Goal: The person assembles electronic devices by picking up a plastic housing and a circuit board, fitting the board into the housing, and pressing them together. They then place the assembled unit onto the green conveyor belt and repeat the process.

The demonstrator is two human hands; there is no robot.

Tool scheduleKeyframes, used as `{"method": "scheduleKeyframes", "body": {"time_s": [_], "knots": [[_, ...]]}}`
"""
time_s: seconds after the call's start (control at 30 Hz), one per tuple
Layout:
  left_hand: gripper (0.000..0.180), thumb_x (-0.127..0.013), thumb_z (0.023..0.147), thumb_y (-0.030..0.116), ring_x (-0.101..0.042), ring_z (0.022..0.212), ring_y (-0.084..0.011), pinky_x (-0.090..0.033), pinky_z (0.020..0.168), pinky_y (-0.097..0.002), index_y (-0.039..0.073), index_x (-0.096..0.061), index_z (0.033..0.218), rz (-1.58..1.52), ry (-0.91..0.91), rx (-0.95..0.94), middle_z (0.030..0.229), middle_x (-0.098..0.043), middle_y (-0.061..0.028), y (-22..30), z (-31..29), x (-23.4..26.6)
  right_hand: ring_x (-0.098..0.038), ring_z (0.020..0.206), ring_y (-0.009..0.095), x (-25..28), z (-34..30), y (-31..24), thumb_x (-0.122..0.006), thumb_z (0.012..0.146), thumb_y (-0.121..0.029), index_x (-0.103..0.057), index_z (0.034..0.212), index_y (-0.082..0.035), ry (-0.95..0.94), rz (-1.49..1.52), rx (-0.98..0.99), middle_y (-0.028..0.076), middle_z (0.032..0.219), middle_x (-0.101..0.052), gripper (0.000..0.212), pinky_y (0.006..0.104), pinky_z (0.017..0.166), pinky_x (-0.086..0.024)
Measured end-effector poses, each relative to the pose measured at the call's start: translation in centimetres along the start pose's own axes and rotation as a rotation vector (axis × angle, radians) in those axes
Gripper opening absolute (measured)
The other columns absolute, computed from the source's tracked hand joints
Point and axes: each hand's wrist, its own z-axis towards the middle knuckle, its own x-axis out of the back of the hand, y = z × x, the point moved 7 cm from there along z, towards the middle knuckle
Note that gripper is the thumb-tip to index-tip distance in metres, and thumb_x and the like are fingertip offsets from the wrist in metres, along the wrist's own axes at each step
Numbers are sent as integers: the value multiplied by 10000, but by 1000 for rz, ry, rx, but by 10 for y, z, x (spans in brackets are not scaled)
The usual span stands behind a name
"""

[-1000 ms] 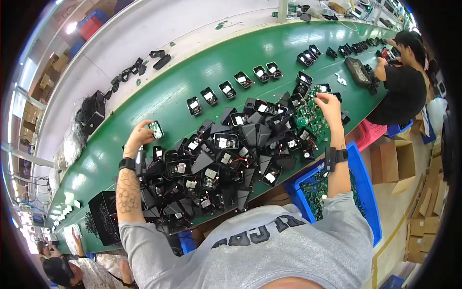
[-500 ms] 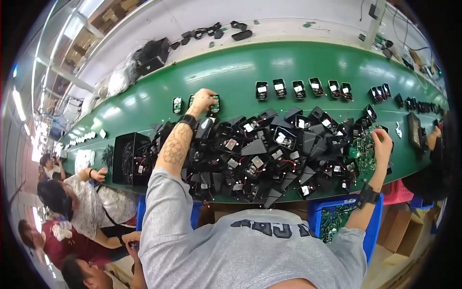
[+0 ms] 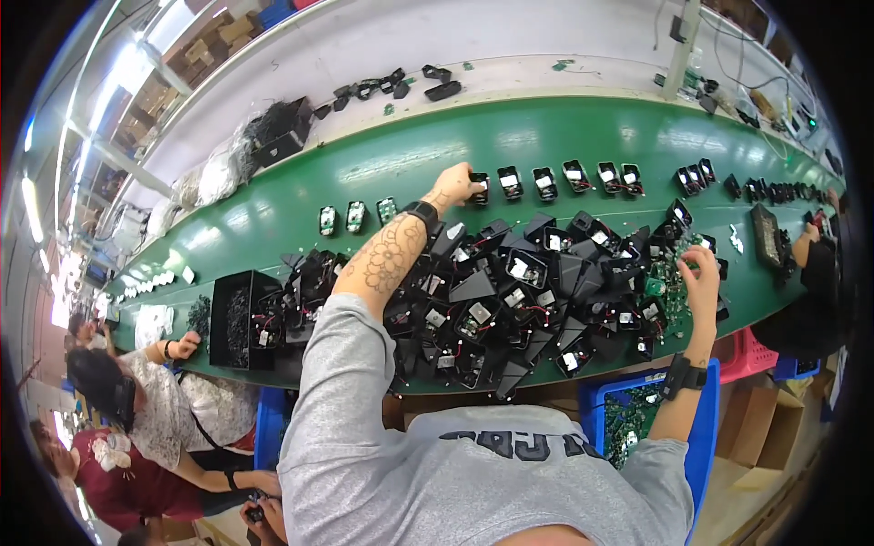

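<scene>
My left hand (image 3: 454, 185) reaches far across the table, its fingers closed on a small black plastic case (image 3: 481, 189) at the left end of a row of similar cases (image 3: 545, 185) with white labels inside. Left of that arm stand three small cases with green circuit boards (image 3: 356, 217). My right hand (image 3: 700, 267) hovers at a heap of green circuit boards (image 3: 675, 293), thumb and fingertips pinched together; anything between them is too small to make out. A large pile of black housings (image 3: 478, 287) with red wires lies between my arms.
A black bin (image 3: 244, 318) of small dark parts stands at the left, near co-workers (image 3: 191, 391). A blue crate (image 3: 596, 400) of circuit boards is below the table's near edge at right. Another worker's hand (image 3: 805, 238) is by a dark tray (image 3: 771, 238) at far right.
My left hand has moved right, from the cases with green boards to the end of the labelled row. My right hand stays by the board heap. The whole view has shifted slightly.
</scene>
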Motion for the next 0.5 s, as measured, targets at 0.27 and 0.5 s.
{"method": "scheduleKeyframes", "body": {"time_s": [0.27, 0.5], "knots": [[487, -713, 829, 184, -632, 920, -203, -569, 721, -336, 145, -493, 1261, -601, -205, 116, 1071, -580, -103, -10, -18, 42, -468, 1258, 253, 7, -23, -55, -640, 801, 55, -607, 939, 3, 64, 424, -9, 113, 1359, -468, 152, 349, 977, -458], [386, -523, 916, 127, -624, 994, -252, -539, 805, -352, 123, -438, 1293, -1397, -180, 240, 1100, -593, -163, 77, -192, 77, -459, 1278, 354, -18, -44, -147, -713, 723, 46, -634, 919, 1, -117, 838, 208, 249, 1408, -412, 217, 412, 1017, -413]]}}
